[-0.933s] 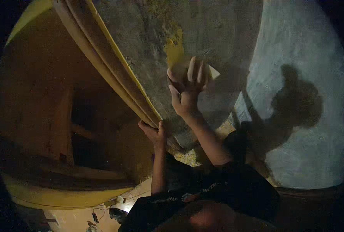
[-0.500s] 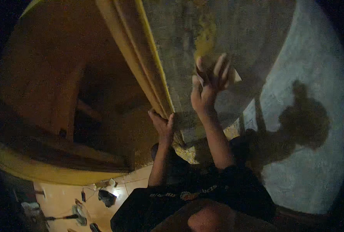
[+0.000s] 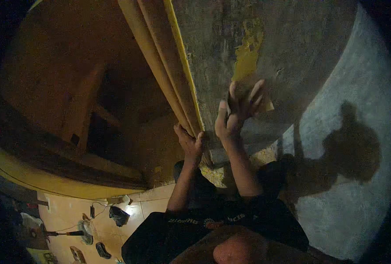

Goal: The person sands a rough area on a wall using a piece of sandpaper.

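My right hand lies against a dark grey wall panel, fingers spread over a thin sheet of sandpaper. One edge of the sheet shows between thumb and forefinger, and a pale corner sticks out past the fingers on the right. Just beyond the fingertips is a rough yellow patch on the grey surface. To the left, my left hand grips the lower part of a yellow-brown wooden frame along the panel's edge. Some of its fingers are hidden behind the frame.
A dark recess opens left of the frame. On the tiled floor at lower left lie a black bag, a fan-like object, cords and small items. A pale blue wall with my shadow stands at right.
My right hand has slid down the panel toward me with the sheet, showing more of the yellow patch. The left hand keeps its place on the frame while the view shifts slightly.
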Demonstrator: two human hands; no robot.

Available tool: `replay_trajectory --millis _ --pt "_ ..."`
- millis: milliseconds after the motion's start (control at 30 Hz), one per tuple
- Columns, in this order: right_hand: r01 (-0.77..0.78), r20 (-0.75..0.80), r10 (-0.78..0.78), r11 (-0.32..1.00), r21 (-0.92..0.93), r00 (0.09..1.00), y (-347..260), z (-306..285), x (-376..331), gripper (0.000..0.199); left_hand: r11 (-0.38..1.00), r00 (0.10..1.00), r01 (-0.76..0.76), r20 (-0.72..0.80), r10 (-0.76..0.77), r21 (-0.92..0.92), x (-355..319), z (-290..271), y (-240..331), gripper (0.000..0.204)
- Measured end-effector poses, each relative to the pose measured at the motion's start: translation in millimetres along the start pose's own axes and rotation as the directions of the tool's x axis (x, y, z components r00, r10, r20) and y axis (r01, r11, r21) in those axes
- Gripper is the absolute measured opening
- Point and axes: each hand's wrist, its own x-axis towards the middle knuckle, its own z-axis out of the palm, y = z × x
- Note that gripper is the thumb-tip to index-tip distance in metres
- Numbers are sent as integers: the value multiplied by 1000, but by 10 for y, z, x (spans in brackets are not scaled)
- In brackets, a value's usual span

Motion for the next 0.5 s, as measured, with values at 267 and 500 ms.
replay_trajectory --millis 267,500 --pt "-19 393 6 999 30 919 192 -639 -1325 52 989 998 53 51 -46 -136 115 11 236 80" --pt "-339 543 233 935 104 807 504 -949 -2201 47 999 1000 4 15 -4 -51 79 8 178 88"
